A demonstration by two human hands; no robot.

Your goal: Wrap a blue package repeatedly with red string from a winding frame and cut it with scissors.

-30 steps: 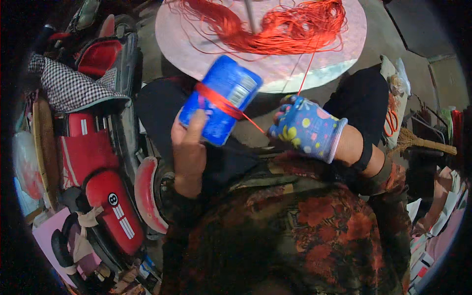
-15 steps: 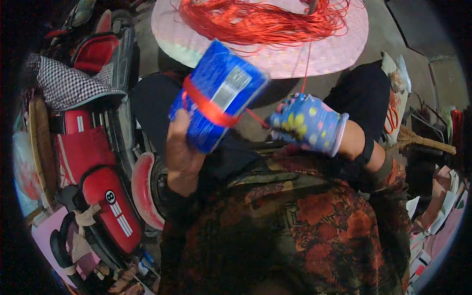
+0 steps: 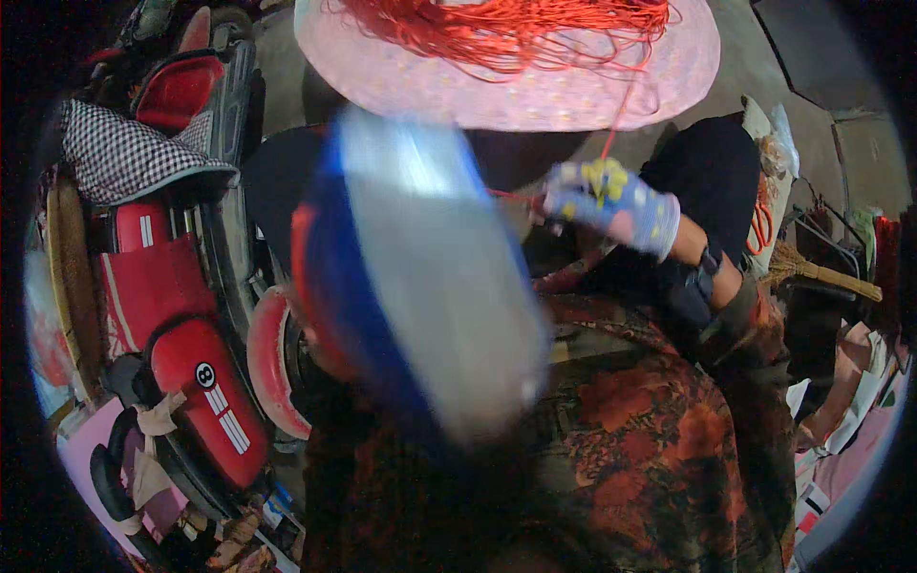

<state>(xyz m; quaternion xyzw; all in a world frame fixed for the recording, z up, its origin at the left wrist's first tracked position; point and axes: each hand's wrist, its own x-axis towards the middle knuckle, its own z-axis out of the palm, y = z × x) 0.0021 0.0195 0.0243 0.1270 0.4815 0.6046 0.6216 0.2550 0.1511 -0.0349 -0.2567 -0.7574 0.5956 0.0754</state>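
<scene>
A blue and pale boxy package point(image 3: 430, 277), smeared by motion, is tilted in front of me. Red cord is wound round it and shows in part along its left side. My left hand point(image 3: 327, 351) grips it from the lower left, mostly hidden behind it. My right hand point(image 3: 616, 205), in a blue glove with a flower pattern, is closed on a strand of red cord point(image 3: 512, 195) that runs to the package. From the glove the strand also leads up to a loose heap of red cord point(image 3: 516, 38) on a round pink surface point(image 3: 449, 107).
On the left stands a red and black ride-on vehicle point(image 3: 215, 401), with a checked cloth point(image 3: 143, 158) near it. To the right lie a straw broom point(image 3: 821, 275), orange-handled scissors point(image 3: 761, 218) and papers point(image 3: 850, 392). My knees flank the space below the pink surface.
The package has turned over and come nearer, its pale face now showing instead of the blue one. My right hand has shifted slightly right and up, still on the cord.
</scene>
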